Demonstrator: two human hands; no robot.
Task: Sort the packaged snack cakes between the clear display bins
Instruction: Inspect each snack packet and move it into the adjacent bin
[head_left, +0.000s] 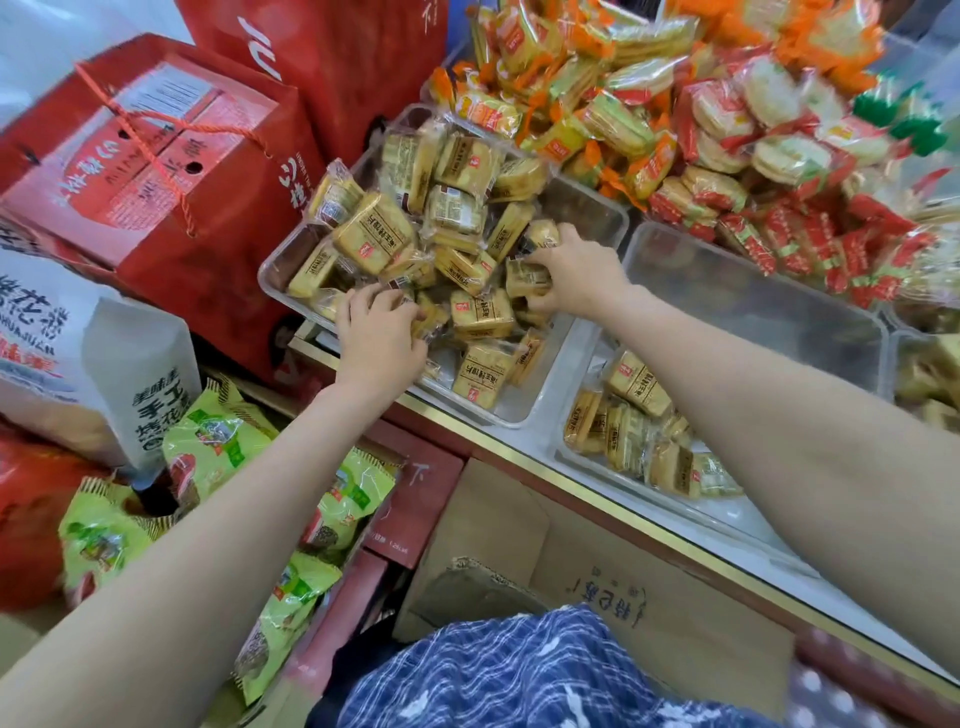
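a person leans over a shop counter (597, 486), both hands deep in a tilted clear bin (524, 410) heaped with golden packaged snack cakes (480, 312). the left hand (382, 340) curls its fingers into the wrappers at the bin's near left side, gripping at least one pack, while the right hand (574, 273) closes around a cake near the middle of the pile; the two hands sit apart, each clamped on its own share of packets. beside this bin, to the right, a second clear bin (587, 462) holds only a small cluster of the same cakes (636, 415), and an empty clear bin (753, 291) stands behind it. heaps of orange and red rice crackers (727, 135) crowd the back of the display, and red gift boxes (140, 156) and green snack bags (218, 441) sit on the floor at left. the step in hand looks like gathering cakes from the overfull bin for transfer. the next move would call for lifting both handfuls clear without dragging loose packs over the tilted rim, then carrying them across to the sparser bin on the right. the slippery wrappers may let packs slide out of a loose grip.
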